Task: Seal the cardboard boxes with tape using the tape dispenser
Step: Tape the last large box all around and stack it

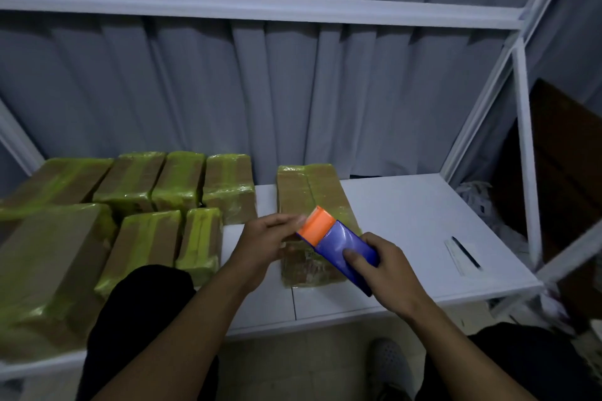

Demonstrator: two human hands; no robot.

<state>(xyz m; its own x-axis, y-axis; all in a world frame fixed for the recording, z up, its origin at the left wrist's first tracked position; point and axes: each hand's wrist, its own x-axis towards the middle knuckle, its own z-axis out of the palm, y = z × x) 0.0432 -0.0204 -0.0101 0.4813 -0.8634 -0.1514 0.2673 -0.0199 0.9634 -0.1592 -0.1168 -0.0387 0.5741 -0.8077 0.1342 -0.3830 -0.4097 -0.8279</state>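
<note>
Near the middle of the frame, just right of centre, the right hand (387,270) grips a tape dispenser (338,247), a smooth, glossy blue plastic block with a rounded orange end; its fingers are curled round the blue body. The dispenser is tilted, orange end toward the upper left, held above a long cardboard box (312,192) that lies flat on the white counter (407,205). The box has shiny, wrinkled tape along its far end.

The left hand (260,244) reaches in from the left, its fingers stretched toward the orange end. The tips are blurred, so I cannot tell whether they pinch anything.

Across the left of the frame sit taped boxes (140,185), brown cardboard bound in crinkled yellow-green film, packed close together in two rows. At the lower right of the counter a dark pen (465,252) lies on a narrow slip of paper (456,262). Behind it all hangs a grey pleated curtain (293,91), crossed by a white metal rail (260,10).
</note>
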